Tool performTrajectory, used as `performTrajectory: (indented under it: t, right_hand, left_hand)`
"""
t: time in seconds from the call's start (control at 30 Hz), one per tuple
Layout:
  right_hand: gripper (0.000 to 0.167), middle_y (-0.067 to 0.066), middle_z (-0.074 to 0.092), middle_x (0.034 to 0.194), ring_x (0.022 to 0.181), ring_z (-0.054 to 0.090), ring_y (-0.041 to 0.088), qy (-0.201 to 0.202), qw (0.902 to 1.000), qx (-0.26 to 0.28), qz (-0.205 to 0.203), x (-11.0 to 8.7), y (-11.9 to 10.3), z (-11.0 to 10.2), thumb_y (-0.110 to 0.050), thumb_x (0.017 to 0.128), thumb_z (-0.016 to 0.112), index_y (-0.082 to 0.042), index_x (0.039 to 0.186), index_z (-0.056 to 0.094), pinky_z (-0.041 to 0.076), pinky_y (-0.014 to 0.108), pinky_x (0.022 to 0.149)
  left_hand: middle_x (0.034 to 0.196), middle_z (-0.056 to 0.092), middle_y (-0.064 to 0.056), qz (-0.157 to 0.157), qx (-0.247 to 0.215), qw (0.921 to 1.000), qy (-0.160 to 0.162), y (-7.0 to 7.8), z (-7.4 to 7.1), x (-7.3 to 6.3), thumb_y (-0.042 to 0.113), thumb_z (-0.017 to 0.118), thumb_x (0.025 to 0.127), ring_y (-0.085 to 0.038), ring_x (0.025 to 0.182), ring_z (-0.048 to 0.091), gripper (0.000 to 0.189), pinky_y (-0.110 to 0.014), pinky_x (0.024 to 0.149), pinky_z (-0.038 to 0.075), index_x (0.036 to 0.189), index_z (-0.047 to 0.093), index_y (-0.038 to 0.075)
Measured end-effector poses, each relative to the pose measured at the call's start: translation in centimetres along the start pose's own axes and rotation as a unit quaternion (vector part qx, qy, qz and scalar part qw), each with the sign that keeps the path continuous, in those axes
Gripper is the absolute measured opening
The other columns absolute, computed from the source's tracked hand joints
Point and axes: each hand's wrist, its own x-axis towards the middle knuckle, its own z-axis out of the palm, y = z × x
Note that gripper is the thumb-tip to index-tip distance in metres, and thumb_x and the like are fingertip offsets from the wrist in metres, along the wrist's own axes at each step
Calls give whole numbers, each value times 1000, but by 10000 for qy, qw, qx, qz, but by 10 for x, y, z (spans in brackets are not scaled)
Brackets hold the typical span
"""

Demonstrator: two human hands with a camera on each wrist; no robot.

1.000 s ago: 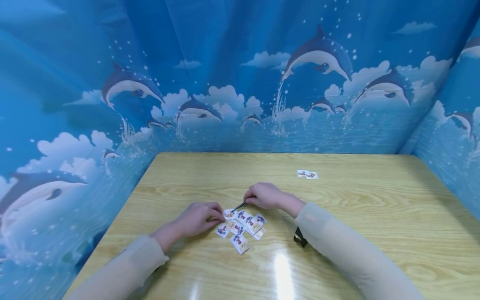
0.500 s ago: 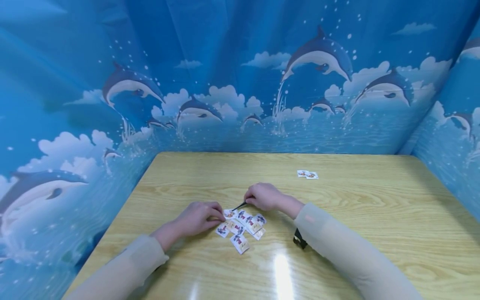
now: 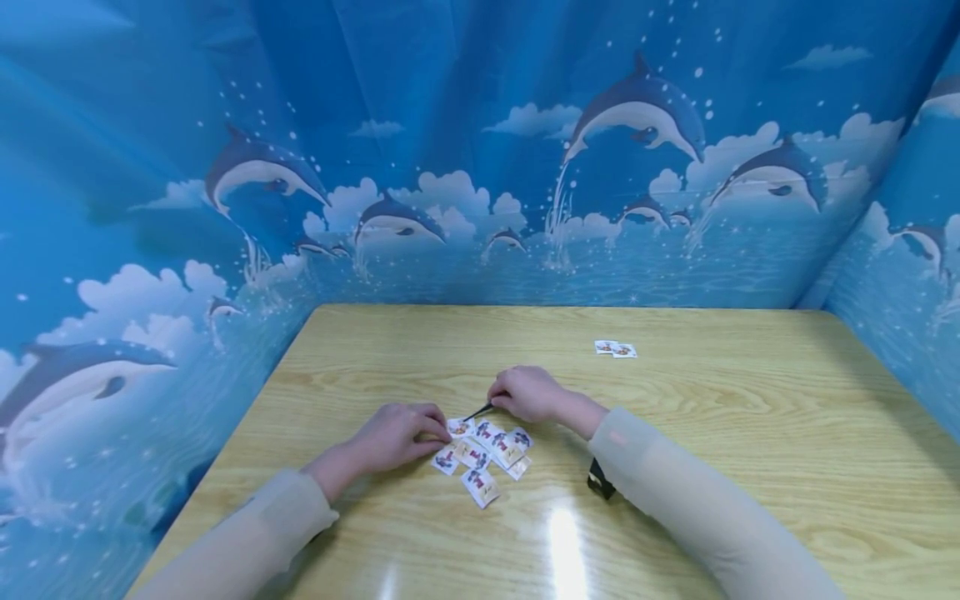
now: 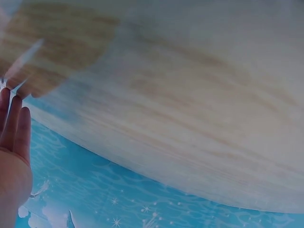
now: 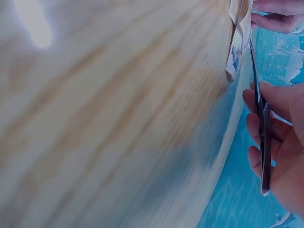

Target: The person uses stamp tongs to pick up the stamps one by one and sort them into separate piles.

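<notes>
Several small white sachets with colored pictures and toothed edges lie in an overlapping group (image 3: 478,486) on the table. My right hand (image 3: 527,393) holds dark metal tweezers (image 5: 260,104) by their middle, with the tips slanting down to the orange-pictured sachet (image 3: 461,427) at the group's far left. At that sachet's near left corner are the fingertips of my left hand (image 3: 401,437); I cannot tell whether they pinch it or press on it. In the left wrist view, three fingers (image 4: 14,126) of this hand stretch out straight, while its thumb is hidden.
Two more white sachets (image 3: 615,349) lie side by side near the back of the wooden table (image 3: 750,400). Blue dolphin curtains (image 3: 450,167) hang behind the table and at its sides. Below my right sleeve shows a black item (image 3: 597,478).
</notes>
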Motion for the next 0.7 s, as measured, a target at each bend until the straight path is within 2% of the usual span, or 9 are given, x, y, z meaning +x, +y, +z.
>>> performTrajectory:
  t: [0.23,0.43,0.7]
  right_hand:
    - [14,1,69,97,91,65,21,141,9994,184,238,-5,9,-4,-14,95,62,-11,101,74,51,39,85]
    - [17,2,69,99,93,65,22,345,9980,359,389,-17,17,-19,-13,95,62,-8,106,74,51,41,86]
    - [17,1,67,94,80,63,14,655,9948,620,464,-38,33,-42,-13,96,62,-6,105,74,52,34,70]
  left_hand:
    - [102,65,7,-52,7,10000,-28,1,0,-1,23,74,87,-8,87,62,14,-31,78,52,100,77,20]
    - [102,66,5,-72,-11,10000,-51,2,-1,0,23,74,86,-9,87,63,14,-32,79,52,99,77,19]
    - [100,66,6,32,-1,10000,-26,1,-2,1,22,75,85,-7,85,62,12,-30,77,52,97,77,19]
